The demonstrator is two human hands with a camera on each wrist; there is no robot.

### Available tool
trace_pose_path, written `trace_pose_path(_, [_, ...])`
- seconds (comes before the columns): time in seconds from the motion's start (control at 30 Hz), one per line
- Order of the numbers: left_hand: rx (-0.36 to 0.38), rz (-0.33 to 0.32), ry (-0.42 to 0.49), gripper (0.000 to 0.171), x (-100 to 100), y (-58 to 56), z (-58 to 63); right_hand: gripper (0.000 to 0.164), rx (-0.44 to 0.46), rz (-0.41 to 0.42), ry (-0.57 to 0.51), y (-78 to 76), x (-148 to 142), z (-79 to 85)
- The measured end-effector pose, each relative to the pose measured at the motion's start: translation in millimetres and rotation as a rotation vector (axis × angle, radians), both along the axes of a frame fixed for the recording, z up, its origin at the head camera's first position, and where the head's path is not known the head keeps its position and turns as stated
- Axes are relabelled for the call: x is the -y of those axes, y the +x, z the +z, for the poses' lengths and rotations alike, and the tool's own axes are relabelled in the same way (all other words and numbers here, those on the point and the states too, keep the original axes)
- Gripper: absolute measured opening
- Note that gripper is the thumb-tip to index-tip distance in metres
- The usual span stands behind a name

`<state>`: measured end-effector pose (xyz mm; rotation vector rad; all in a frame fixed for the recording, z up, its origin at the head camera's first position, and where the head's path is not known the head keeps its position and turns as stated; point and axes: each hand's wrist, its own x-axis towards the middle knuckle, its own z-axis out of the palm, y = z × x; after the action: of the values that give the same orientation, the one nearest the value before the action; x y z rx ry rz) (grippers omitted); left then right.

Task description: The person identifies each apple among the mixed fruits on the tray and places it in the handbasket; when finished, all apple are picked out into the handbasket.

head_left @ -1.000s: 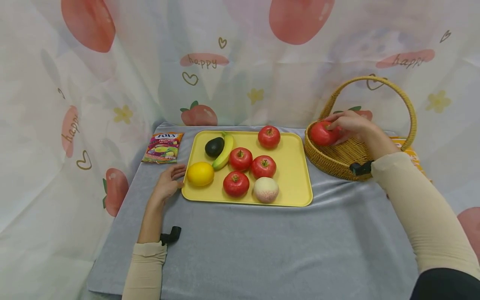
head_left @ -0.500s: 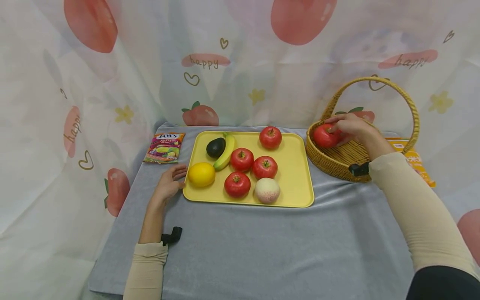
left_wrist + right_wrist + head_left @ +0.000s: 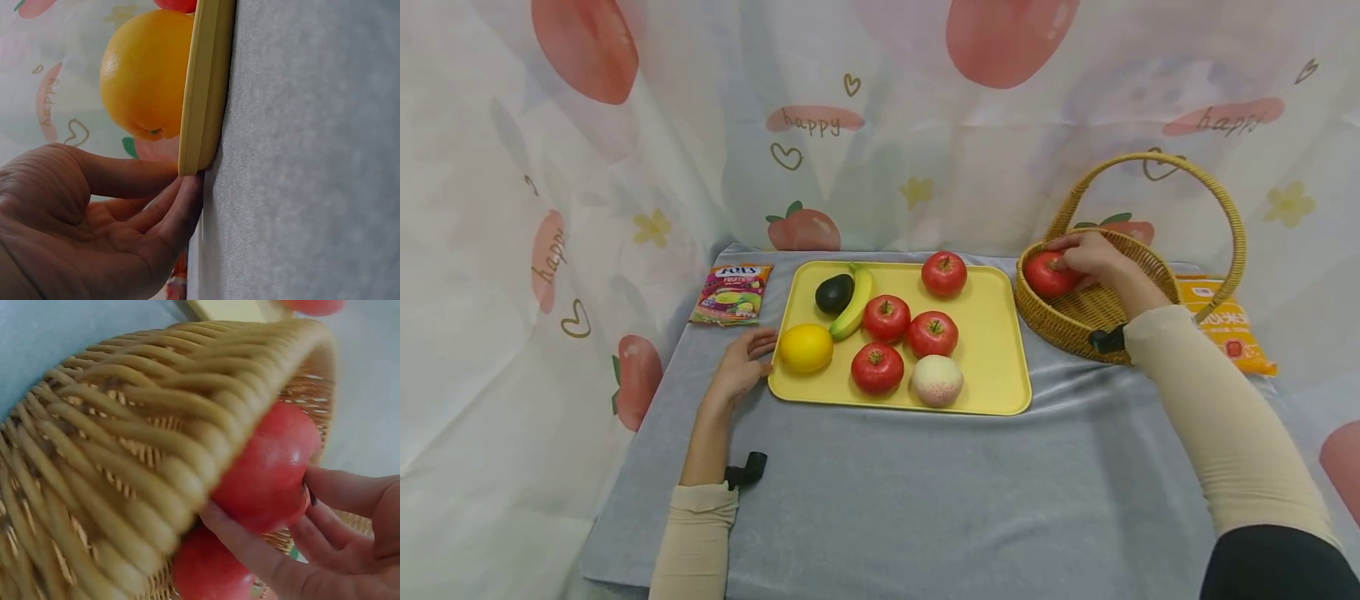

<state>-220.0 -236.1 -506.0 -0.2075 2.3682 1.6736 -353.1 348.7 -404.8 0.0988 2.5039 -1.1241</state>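
Observation:
My right hand (image 3: 1092, 257) reaches into the wicker basket (image 3: 1051, 327) at the back right. Its thumb and fingers grip a red apple (image 3: 1048, 275) by the basket's left side. In the right wrist view, a second red apple (image 3: 209, 569) lies beneath the held one, inside the basket. My left hand (image 3: 741, 364) rests at the left edge of the yellow tray (image 3: 991, 354), thumb and fingertips touching its side. Closest to it on the tray is a yellow-orange citrus fruit (image 3: 806, 348). The left wrist view shows the fingers extended against the tray's rim (image 3: 203, 94).
On the tray also lie an avocado (image 3: 834, 294), a banana (image 3: 854, 304), a pale peach (image 3: 937, 381) and several red apples (image 3: 886, 318). A candy bag (image 3: 732, 295) sits left of the tray. An orange packet (image 3: 1225, 321) lies behind the basket, whose tall handle (image 3: 1236, 242) arches up.
My right hand and the gripped apple have sunk slightly lower into the basket. The right forearm has shifted left, uncovering more of the orange packet. My left hand stays at the tray.

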Motion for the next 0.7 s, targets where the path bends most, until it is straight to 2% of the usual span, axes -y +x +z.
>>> trace_pose_path(0.2, [-0.011,-0.029,0.041,0.068,2.4,1.3,-1.2,0.057,-0.012,-0.028,0.007,1.7,-1.9,-4.5])
trace_pose_path(0.43, [-0.021,-0.039,0.051,0.068,3.2,0.0,-0.7,0.060,0.010,-0.009,-0.054,9.2,-6.2,1.5])
trace_pose_path(0.7, [-0.010,-0.033,0.044,0.069,3.0,-0.6,-2.1,0.059,-0.020,-0.026,-0.111,15.9,-9.6,8.5])
